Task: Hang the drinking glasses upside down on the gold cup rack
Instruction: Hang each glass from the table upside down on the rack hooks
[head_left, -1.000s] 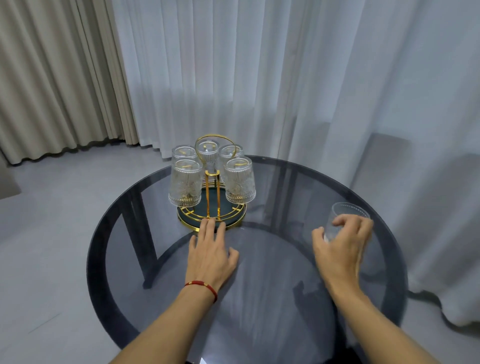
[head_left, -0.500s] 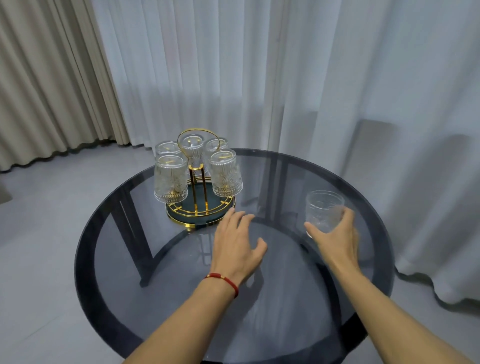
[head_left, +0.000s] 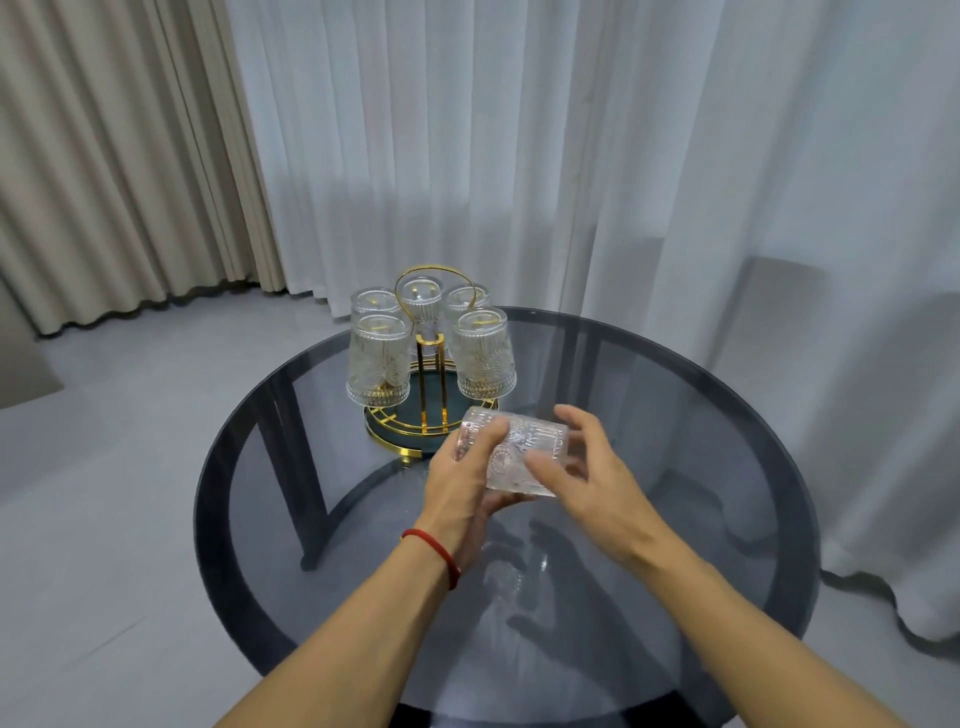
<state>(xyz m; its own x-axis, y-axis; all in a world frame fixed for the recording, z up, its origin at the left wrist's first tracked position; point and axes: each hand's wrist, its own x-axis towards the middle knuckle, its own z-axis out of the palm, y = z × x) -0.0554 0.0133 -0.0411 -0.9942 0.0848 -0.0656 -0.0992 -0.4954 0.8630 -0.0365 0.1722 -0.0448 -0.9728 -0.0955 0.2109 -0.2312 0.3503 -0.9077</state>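
Observation:
The gold cup rack (head_left: 431, 410) stands on a dark round base at the far left of the glass table, with several patterned glasses (head_left: 377, 359) hanging upside down on it. A loose patterned glass (head_left: 519, 452) lies on its side in the air just in front of the rack. My left hand (head_left: 462, 483) grips its left end, thumb on top and fingers below. My right hand (head_left: 587, 478) is around its right end, with the fingers spread and the thumb on the glass's front.
The round smoked-glass table (head_left: 701, 415) has a dark rim and dark legs showing through it. White sheer curtains (head_left: 519, 156) hang close behind it, beige drapes (head_left: 104, 156) at the left. Grey floor (head_left: 104, 467) surrounds the table.
My right hand carried the glass from the table's right side to the middle and tipped it sideways. My left hand rose off the table and took hold of its other end.

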